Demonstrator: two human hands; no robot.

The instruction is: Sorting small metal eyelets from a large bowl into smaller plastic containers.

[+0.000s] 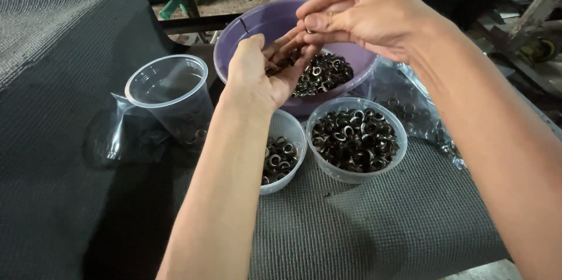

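My left hand cups eyelets over the purple bowl — right hand pinching one, best kept low.

In front of me a dark grey textured mat covers the table. A clear empty plastic cup stands on it at my left, and crumpled clear plastic bags lie at my right.

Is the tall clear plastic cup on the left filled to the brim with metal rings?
No: the tall clear cup looks nearly empty, with only a few rings at its bottom, while the round tub beside it is heaped with them.
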